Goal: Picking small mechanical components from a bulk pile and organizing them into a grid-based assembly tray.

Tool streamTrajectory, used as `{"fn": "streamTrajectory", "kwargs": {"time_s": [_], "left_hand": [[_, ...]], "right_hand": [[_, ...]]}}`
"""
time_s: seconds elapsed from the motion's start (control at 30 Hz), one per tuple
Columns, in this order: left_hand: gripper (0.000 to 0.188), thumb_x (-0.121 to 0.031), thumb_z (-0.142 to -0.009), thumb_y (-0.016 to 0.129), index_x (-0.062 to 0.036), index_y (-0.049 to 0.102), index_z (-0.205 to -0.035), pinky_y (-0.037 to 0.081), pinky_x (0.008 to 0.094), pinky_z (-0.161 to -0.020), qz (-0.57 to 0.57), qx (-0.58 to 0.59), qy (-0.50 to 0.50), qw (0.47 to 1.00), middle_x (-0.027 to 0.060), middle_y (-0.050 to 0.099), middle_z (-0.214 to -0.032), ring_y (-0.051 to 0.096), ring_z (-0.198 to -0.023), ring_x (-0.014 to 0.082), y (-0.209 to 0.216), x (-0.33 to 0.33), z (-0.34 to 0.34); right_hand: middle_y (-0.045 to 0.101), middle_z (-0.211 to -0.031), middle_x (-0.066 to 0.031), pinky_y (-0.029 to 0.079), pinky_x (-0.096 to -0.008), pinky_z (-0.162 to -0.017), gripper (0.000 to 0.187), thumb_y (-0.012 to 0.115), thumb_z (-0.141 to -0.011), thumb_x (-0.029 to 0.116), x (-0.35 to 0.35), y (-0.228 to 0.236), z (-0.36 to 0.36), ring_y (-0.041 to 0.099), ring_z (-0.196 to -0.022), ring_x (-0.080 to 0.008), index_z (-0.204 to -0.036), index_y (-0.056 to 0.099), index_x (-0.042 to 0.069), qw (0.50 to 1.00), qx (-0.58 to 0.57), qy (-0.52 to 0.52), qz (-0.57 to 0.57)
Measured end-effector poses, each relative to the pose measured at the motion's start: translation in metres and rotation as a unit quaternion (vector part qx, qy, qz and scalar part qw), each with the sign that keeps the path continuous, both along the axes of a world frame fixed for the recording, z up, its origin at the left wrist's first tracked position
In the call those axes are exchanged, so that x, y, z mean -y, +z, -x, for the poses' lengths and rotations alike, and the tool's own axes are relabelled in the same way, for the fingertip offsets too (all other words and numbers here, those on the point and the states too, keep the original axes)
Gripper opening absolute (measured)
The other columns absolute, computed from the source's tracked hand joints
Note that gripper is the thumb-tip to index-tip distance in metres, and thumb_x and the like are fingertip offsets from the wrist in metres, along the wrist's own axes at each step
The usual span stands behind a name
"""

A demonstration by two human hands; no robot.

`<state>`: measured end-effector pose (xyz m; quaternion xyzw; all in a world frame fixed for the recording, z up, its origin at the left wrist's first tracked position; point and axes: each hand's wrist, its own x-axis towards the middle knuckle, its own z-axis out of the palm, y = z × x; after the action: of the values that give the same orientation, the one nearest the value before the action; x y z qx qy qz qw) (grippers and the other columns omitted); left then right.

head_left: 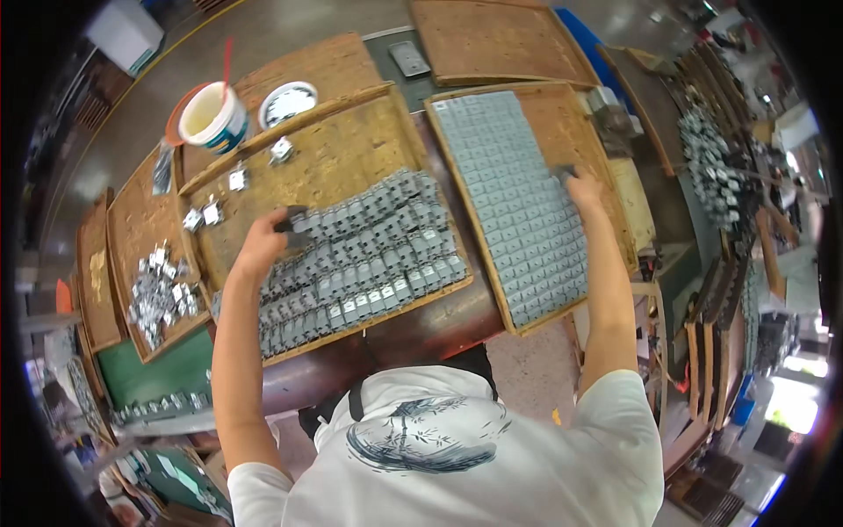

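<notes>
L hand [259, 249] sits at the back-left end of rows of grey metal parts [369, 255] in the mid wooden tray [351, 132]; dark-tipped thumb & finger stand apart, can't tell if they grip a piece. R hand [584, 189], right of mid tray, is curled, dark tips at the edge of a grid of flat grey pieces [505, 184]; can't tell what it pinches, if anything. L forearm hides mid tray's near-left corner.

Containers: brown wooden tray [571, 123] right of mid tray holds the grid. Left of mid tray, another wooden tray [140, 220] w/ heaped silver parts [162, 299]. Just behind mid tray: white plastic bucket [215, 123], mostly hiding an orange bucket [180, 110], & round white bowl [288, 104] w/ small bits, too blurry to ID.
</notes>
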<state>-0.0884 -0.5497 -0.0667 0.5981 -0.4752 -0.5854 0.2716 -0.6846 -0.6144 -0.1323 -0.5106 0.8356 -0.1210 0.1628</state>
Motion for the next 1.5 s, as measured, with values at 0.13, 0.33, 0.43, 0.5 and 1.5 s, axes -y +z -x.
{"fn": "streamTrajectory", "kwargs": {"time_s": [0.13, 0.33, 0.43, 0.5, 1.5], "left_hand": [[0.054, 0.005, -0.077, 0.057, -0.0026, 0.056, -0.130, 0.047, 0.0276, -0.088, 0.036, 0.015, -0.032, 0.999, 0.0063, 0.065, -0.111, 0.059, -0.101, 0.0157, -0.009, -0.011, -0.001], [0.061, 0.004, -0.070, 0.055, -0.0022, 0.051, -0.131, 0.046, 0.0380, -0.091, 0.242, 0.201, 0.030, 0.949, 0.0149, 0.049, -0.121, 0.053, -0.109, 0.0327, 0.012, -0.067, 0.014], [0.050, 0.004, -0.069, 0.057, -0.0012, 0.059, -0.119, 0.048, 0.0368, -0.088, 0.266, 0.157, 0.141, 0.940, 0.0170, 0.054, -0.117, 0.055, -0.106, 0.0339, 0.025, -0.123, -0.006], [0.038, 0.003, -0.071, 0.060, -0.0025, 0.064, -0.109, 0.049, 0.0351, -0.083, 0.315, 0.381, 0.267, 0.827, 0.0176, 0.061, -0.105, 0.060, -0.097, 0.0338, 0.005, -0.171, -0.049], [0.026, -0.018, -0.090, 0.066, -0.0089, 0.059, -0.113, 0.046, 0.0327, -0.086, 0.159, -0.483, 0.326, 0.797, 0.0018, 0.064, -0.105, 0.058, -0.103, 0.0144, 0.016, -0.203, -0.001]], "right_hand": [[0.069, -0.109, -0.0184, 0.045, -0.0424, -0.095, 0.054, 0.062, -0.078, 0.047, 0.013, -0.003, 0.004, 0.063, -0.105, -0.0355, -0.113, 0.070, 0.007, 0.996, -0.003, 0.067, -0.055], [0.063, -0.103, -0.0091, 0.048, -0.0349, -0.079, 0.049, 0.076, -0.076, 0.025, 0.024, -0.059, 0.069, 0.058, -0.093, -0.0199, -0.114, 0.060, -0.001, 0.974, 0.197, 0.041, 0.102], [0.061, -0.102, -0.0101, 0.052, -0.0421, -0.079, 0.042, 0.071, -0.083, 0.016, 0.027, -0.050, 0.053, 0.059, -0.094, -0.0229, -0.117, 0.057, -0.002, 0.962, 0.171, -0.031, 0.212], [0.061, -0.102, -0.0072, 0.053, -0.0351, -0.076, 0.032, 0.065, -0.089, 0.013, 0.023, -0.033, 0.035, 0.059, -0.087, -0.0197, -0.118, 0.057, 0.001, 0.857, 0.443, -0.064, 0.257], [0.065, -0.097, -0.0067, 0.053, -0.0279, -0.064, 0.037, 0.065, -0.083, -0.003, -0.158, 0.134, -0.338, 0.063, -0.082, -0.0156, -0.119, 0.060, 0.002, 0.778, 0.558, 0.277, 0.077]]}}
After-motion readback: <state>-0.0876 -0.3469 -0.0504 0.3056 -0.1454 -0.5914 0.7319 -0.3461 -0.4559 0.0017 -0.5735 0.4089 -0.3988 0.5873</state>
